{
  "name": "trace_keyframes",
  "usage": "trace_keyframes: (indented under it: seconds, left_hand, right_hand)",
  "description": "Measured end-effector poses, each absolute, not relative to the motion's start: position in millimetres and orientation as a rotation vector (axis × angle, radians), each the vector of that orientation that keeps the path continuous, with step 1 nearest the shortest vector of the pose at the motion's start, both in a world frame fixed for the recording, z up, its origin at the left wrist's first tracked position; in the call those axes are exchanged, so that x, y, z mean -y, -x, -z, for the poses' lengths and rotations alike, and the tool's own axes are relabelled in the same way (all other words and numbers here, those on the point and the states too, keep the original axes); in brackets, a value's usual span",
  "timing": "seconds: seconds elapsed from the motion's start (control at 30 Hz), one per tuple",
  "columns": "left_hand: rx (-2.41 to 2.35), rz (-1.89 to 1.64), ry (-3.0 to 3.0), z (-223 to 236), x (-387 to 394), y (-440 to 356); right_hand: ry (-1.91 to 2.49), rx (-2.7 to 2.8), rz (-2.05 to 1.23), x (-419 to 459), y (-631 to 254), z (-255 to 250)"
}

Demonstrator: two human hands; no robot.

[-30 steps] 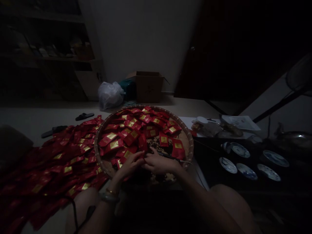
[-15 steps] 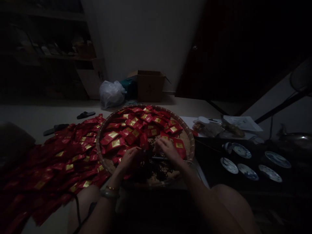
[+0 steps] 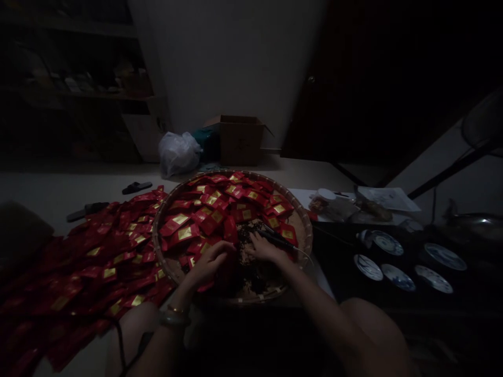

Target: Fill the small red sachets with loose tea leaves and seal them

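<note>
The red packets (image 3: 212,222) lay heaped in the round basket (image 3: 307,225), and they looked light, pliable and slippery, best pinched by a flat edge. The left hand (image 3: 211,262) curled beside them and the right hand (image 3: 267,250) bent over dark loose flakes (image 3: 247,232), though the dimness hid whether either gripped anything.

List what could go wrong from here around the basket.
The cord of the dark tool crosses the basket's rim near the right hand; it might snag and drag the tool.
Red packets are heaped up to the rim, so a bump could tip some out.
Loose dark bits lie near both hands and might get scattered.
</note>
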State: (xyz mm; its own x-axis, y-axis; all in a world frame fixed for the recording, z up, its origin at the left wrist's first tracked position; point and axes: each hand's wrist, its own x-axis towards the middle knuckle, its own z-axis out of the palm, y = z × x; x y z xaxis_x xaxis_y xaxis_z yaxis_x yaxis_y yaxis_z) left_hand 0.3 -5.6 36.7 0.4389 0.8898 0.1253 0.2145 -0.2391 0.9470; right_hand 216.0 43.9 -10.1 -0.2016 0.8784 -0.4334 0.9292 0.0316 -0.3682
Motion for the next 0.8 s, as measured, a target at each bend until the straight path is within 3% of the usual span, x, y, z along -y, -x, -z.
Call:
trace_keyframes:
  seconds: [0.2, 0.33, 0.53, 0.8]
  left_hand:
    - [-0.909, -0.935, -1.994, -39.7, 6.0, 1.8]
    - [-0.977, -1.034, -2.192, -43.3, 7.8, 8.2]
    - [-0.993, -1.085, -2.453, -47.1, 12.1, 6.8]
    - [-1.006, -0.996, -2.395, -46.2, 9.0, 11.1]
  right_hand:
    - [-1.578, -2.566, 0.794, -31.3, -180.3, 13.6]
    - [-1.252, -2.701, 0.999, -0.6, -197.8, 3.4]
    - [-1.656, -2.333, 0.946, 20.7, -216.1, -10.1]
    - [-1.545, -2.714, 1.147, 19.4, -166.6, 7.6]
